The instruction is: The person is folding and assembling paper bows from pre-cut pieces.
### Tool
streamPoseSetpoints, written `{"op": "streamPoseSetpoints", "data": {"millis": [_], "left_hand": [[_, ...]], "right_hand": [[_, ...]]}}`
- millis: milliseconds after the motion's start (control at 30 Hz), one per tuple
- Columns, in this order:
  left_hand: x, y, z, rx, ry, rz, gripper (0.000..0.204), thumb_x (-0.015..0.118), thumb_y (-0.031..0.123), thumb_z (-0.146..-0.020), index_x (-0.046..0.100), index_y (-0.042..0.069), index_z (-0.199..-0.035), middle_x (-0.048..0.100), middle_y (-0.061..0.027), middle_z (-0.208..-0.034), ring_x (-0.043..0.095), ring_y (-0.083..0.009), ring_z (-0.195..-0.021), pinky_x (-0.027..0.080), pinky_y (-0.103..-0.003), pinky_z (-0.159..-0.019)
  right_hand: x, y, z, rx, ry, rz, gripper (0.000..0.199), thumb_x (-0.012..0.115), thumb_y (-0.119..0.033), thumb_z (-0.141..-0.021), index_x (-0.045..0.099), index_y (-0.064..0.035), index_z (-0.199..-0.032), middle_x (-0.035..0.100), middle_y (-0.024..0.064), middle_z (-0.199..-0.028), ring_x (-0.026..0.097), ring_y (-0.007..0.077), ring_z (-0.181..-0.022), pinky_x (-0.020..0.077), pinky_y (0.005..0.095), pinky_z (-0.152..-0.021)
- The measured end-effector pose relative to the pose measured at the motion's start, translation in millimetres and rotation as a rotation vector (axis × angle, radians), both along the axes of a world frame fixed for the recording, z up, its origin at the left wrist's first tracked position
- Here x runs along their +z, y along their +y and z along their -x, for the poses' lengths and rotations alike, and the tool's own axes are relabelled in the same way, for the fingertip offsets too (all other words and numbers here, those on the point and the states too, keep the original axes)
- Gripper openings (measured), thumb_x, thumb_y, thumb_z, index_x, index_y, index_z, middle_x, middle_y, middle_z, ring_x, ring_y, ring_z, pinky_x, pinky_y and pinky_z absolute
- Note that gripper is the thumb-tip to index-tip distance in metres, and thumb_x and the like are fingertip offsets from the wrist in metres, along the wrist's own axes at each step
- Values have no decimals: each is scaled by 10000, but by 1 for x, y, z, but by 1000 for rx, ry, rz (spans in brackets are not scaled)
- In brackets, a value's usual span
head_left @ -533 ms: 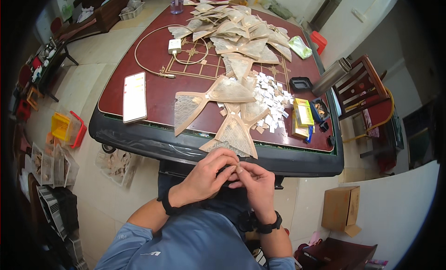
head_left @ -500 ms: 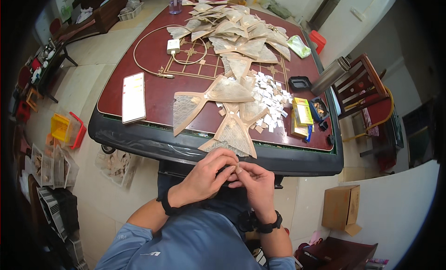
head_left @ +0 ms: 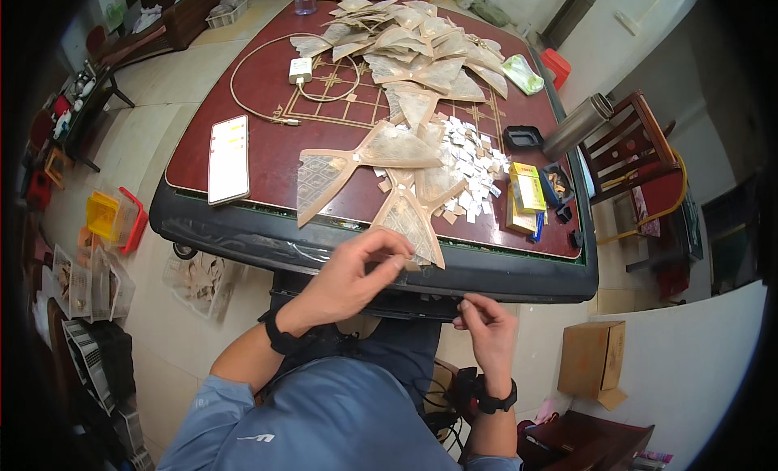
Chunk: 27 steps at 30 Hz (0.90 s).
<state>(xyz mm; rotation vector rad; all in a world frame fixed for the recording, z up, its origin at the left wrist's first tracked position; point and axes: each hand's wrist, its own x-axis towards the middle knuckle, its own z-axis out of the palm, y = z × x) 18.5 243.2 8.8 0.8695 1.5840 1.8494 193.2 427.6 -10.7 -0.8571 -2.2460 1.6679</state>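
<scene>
The person sits at the near edge of a dark red counter (head_left: 267,159) with a black rim, on a pale tiled floor (head_left: 186,301). The right hand (head_left: 486,329) is low, below the counter's near edge, its fingertips pressed together on something too small to make out. The left hand (head_left: 356,272) is raised to the near edge, thumb and fingers pinching a small pale piece, and touches or nearly touches the tip of a beige triangular mesh piece (head_left: 409,224) that overhangs that edge. Just behind, a second mesh piece (head_left: 320,179) lies flat, and right of it a heap of small white paper slips (head_left: 470,159). At the right edge lie a yellow box (head_left: 527,187), a black tray (head_left: 523,137) and a metal flask (head_left: 577,124). At the left edge lies a white phone (head_left: 228,159). Farther back a cable loops to a white charger (head_left: 301,69), and a big pile of mesh pieces (head_left: 413,41) covers the far right corner. On the floor left, a yellow and red basket (head_left: 113,218); right, a cardboard box (head_left: 592,359) and a wooden chair (head_left: 648,163).
</scene>
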Motion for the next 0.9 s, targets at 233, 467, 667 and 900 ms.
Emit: {"op": "streamPoseSetpoints", "data": {"millis": [233, 467, 667, 900], "left_hand": [[10, 19, 1, -96, 447, -25, 106, 530, 112, -946, 569, 34, -1006, 502, -123, -1279, 486, -292, -1197, 346, -407, -1041], [32, -7, 37, 10, 478, 168, 255, 596, 121, -903, 578, 27, -1140, 515, -159, -1330, 478, -312, -1251, 381, -400, -1035], [6, 0, 107, 641, 987, 672, 455, 628, 215, -893, 505, -1, -1274, 530, -193, -1292, 478, -352, -1240, 303, -546, -1057], [5, 5, 113, 453, 917, 965, 394, 664, 191, -818, 597, 12, -1162, 629, -156, -1033, 581, -319, -1090, 374, -577, -913]], "right_hand": [[31, -5, 51, 263, 186, 1165, 291, 516, -153, -997, 589, 85, -1148, 667, 138, -969, 671, 177, -832, 600, 283, -677], [25, -15, 71, 209, 211, 786, 250, 603, -59, -938, 597, 51, -1162, 675, 147, -970, 680, 179, -795, 606, 275, -652], [25, -32, 75, 245, 205, 831, 263, 594, -72, -946, 550, 42, -1179, 663, 209, -1063, 695, 234, -859, 617, 296, -647], [29, -42, 74, 227, 197, 744, 181, 605, -50, -934, 579, 50, -1083, 655, 210, -1104, 694, 240, -902, 620, 305, -684]]}}
